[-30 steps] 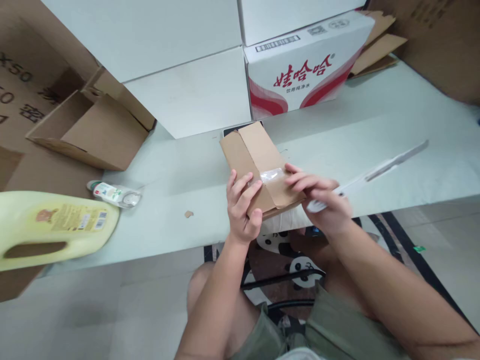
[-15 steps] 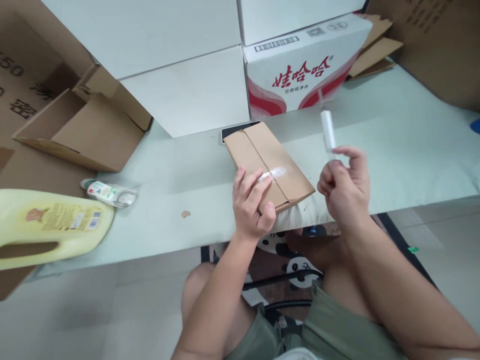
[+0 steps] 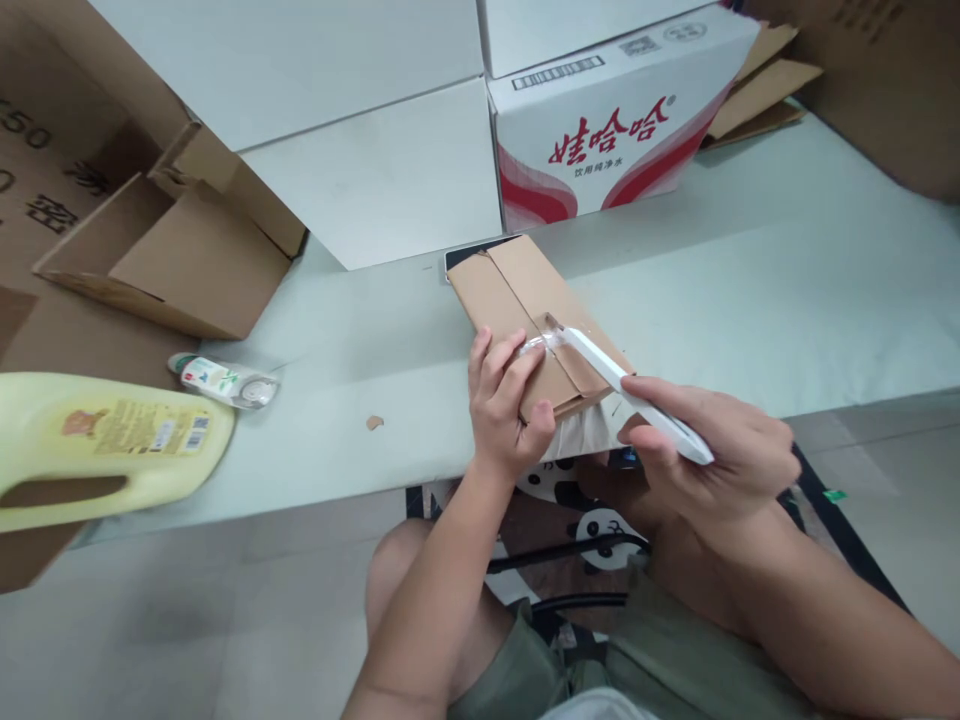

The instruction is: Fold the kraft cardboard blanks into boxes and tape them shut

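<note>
A flat brown cardboard box [image 3: 517, 290] lies at the table's near edge, with a lengthwise seam and clear tape [image 3: 546, 342] across it. My left hand [image 3: 510, 400] grips the box's near left side, fingers on top by the tape and thumb at the near edge. In my right hand [image 3: 712, 450] is a white utility knife [image 3: 592, 352], pinched between thumb and fingers. Its tip points to the far left and meets the box top at the seam, just beyond the tape. How deep the tip sits I cannot tell.
Behind the box a dark-screened device [image 3: 469, 258] is partly covered. White cartons [image 3: 382, 170] and a red-and-white carton [image 3: 592, 150] stand at the back. On the left are an open cardboard box [image 3: 195, 260], a clear bottle [image 3: 229, 382], a yellow jug [image 3: 127, 440] and a cardboard scrap [image 3: 374, 423].
My right hand has come down and turned, bringing the utility knife from upright beside the box to its tip on the seam. My left hand stays on the box.
</note>
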A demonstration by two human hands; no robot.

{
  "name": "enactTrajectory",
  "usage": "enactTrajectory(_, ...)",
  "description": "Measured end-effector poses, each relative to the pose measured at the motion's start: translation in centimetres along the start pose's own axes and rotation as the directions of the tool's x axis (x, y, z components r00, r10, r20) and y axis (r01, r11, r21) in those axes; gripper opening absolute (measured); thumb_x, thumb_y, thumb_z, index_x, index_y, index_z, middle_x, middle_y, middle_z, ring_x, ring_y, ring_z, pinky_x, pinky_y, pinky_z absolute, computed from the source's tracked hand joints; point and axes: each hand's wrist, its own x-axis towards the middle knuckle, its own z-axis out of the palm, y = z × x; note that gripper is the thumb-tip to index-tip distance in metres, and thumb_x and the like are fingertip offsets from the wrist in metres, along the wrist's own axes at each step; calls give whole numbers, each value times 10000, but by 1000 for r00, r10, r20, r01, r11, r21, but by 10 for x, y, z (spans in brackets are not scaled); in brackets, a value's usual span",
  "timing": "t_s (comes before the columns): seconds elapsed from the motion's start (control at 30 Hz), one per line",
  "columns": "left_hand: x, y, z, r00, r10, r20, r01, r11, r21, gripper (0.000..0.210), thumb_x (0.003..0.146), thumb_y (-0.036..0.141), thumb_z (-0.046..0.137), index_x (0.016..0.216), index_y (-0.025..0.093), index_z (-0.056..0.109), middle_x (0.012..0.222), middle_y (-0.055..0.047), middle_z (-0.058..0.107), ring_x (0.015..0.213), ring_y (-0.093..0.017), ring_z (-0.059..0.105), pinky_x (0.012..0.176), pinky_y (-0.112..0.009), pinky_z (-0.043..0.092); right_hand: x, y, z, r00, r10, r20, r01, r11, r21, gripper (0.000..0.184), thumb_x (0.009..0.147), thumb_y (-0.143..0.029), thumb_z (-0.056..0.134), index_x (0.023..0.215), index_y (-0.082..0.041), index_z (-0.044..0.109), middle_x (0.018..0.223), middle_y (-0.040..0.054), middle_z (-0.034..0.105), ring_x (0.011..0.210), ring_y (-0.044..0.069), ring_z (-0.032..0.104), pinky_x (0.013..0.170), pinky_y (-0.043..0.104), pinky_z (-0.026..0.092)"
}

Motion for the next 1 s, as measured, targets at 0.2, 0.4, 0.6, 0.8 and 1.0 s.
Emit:
enactTrajectory(0.2, -1, -1, -3, 1000, 2, 0, -2, 999, -41, 415, 993, 406, 388, 1263, 183, 610, 1271, -134, 650, 1245, -279, 606, 1208, -562, 348, 4, -7, -3, 999, -11, 42, 10, 1000, 18, 89, 945, -252, 645, 870, -226, 603, 537, -44, 605, 414, 83, 493, 433, 222, 408)
enactTrajectory(0.4, -2, -1, -4, 1000, -18, 23, 18, 1000, -21, 438, 1000, 452, 380, 1274, 188, 597, 1291, -138, 642, 1289, -294, 578, 1202, -567, 350, 6, -2, 7, 985, 106, 135, -119, 989, 92, 156, 921, -126, 507, 968, -230, 614, 594, -47, 620, 426, 88, 530, 434, 210, 427)
enactTrajectory(0.6, -1, -1, -1, 1000, -25, 18, 25, 999, -38, 438, 996, 466, 378, 1261, 199, 602, 1265, -129, 657, 1284, -302, 581, 1198, -575, 343, 7, -6, 0, 981, 40, 192, -64, 991, 121, 248, 867, -82, 517, 1019, -210, 666, 626, -27, 681, 535, 130, 656, 521, 245, 513)
enactTrajectory(0.8, 0, 0, -2, 1000, -19, 17, 20, 999, -44, 421, 998, 456, 386, 1251, 199, 604, 1267, -129, 655, 1245, -290, 607, 1200, -577, 346, 8, -11, -4, 990, -2, 139, 0, 1000, 14, 283, 813, -14, 569, 979, -214, 679, 576, -47, 612, 474, 105, 554, 490, 257, 445)
enactTrajectory(1.0, 1, 1, -3, 1000, -18, 26, 19, 999, -39, 422, 997, 449, 390, 1241, 187, 614, 1260, -139, 654, 1243, -283, 608, 1202, -572, 348, 9, -17, -12, 977, 39, 209, -39, 999, -3, 282, 833, -38, 584, 1001, -235, 698, 593, -42, 615, 496, 106, 555, 515, 262, 443)
